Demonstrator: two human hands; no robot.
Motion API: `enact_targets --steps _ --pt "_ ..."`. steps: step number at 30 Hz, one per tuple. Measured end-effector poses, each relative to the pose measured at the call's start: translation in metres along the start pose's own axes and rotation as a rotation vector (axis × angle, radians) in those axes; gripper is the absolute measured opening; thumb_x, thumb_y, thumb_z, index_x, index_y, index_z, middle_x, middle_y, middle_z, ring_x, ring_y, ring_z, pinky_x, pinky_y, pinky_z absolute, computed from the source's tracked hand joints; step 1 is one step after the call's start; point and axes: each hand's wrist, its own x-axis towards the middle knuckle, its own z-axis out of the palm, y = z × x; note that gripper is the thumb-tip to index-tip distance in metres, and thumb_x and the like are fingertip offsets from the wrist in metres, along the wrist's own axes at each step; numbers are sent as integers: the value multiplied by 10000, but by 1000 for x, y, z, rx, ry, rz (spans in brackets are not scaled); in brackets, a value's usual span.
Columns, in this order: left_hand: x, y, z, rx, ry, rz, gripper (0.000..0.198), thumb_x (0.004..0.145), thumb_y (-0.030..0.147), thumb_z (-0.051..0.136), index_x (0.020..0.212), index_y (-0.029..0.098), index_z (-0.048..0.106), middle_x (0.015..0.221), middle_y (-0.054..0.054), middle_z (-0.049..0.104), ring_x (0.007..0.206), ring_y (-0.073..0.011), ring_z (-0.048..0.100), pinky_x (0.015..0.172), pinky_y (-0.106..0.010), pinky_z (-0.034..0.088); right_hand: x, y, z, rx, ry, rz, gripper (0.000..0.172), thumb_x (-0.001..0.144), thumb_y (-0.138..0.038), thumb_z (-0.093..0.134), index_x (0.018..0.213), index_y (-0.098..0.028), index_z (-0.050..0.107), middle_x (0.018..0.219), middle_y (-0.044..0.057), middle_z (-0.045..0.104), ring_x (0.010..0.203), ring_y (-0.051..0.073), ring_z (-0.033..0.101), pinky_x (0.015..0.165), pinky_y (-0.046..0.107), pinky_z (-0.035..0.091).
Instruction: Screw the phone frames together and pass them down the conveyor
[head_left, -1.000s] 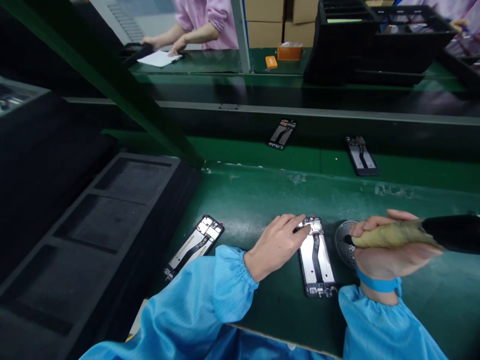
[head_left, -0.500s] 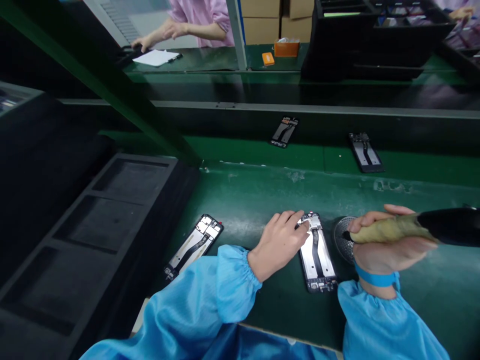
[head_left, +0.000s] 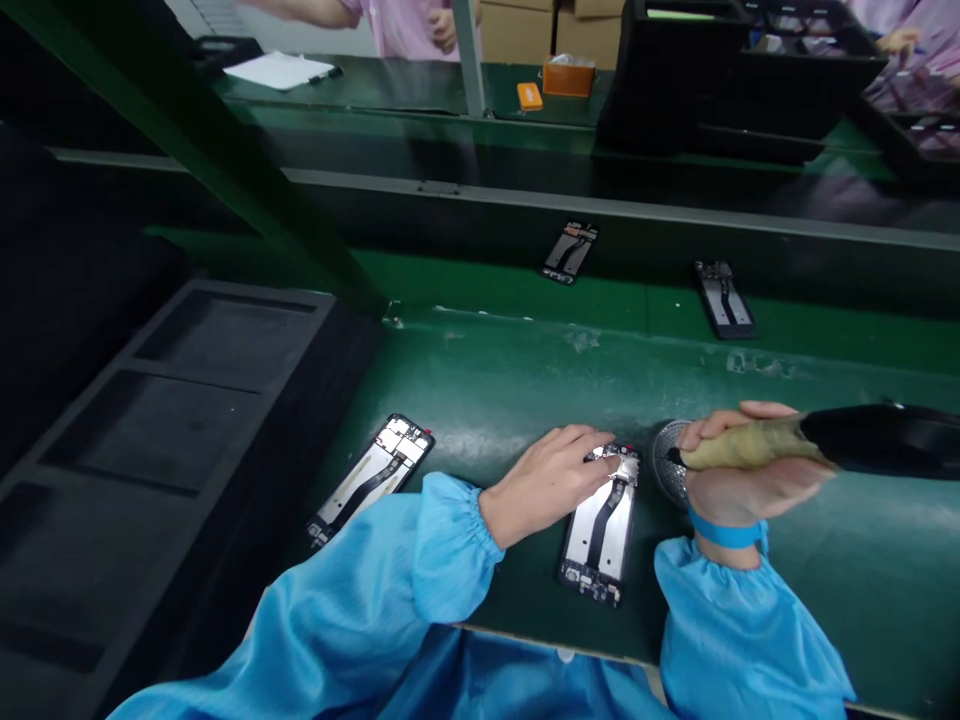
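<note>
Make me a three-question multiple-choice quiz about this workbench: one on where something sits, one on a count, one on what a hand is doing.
1. Where is the round metal dish?
A. in the black tray
B. beside the right hand
C. on the far belt

2. How many opened phones lie in view?
A. two
B. four
C. six

3. What is the left hand doing?
A. resting fingertips on the near phone
B. hanging in the air
C. gripping the screwdriver

Answers: 1 B, it lies at the right hand's knuckles; 2 B, two near, two on the belt; 3 A, its fingers touch the phone's top end.
</note>
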Motion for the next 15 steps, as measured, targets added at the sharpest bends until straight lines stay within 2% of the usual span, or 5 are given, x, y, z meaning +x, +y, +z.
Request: enact_targets --steps 3,6,11,15 --pt "0 -1 1 -18 13 -3 264 1134 284 580 1322 199 745 1476 -127 692 1365 -265 644 1087 -434 607 -1 -10 2 15 10 -62 623 929 -837 471 1030 -259 679 602 -15 609 408 192 514 402 362 471" --pt "0 -1 2 -36 23 -7 276 1140 299 569 1318 193 750 1471 -114 701 1359 -266 648 1092 -431 609 -8 -19 13 36 11 -77 630 957 -842 424 1036 -268 671 606 -26 597 409 186 515 406 357 475" --pt "1 -1 1 -62 10 -18 282 1136 296 576 1337 195 746 1472 -117 704 1375 -261 640 1119 -436 602 -19 -12 23 29 -112 -22 698 949 -872 409 1127 -245 658 613 -26 600 413 191 531 429 370 509" --pt "1 -1 1 -78 19 -18 284 1130 296 587 1349 206 745 1477 -115 703 1368 -257 645 1132 -441 600 -18 -9 21 19 -104 9 688 955 -872 388 1101 -260 665 597 -25 588 406 196 522 416 367 497"
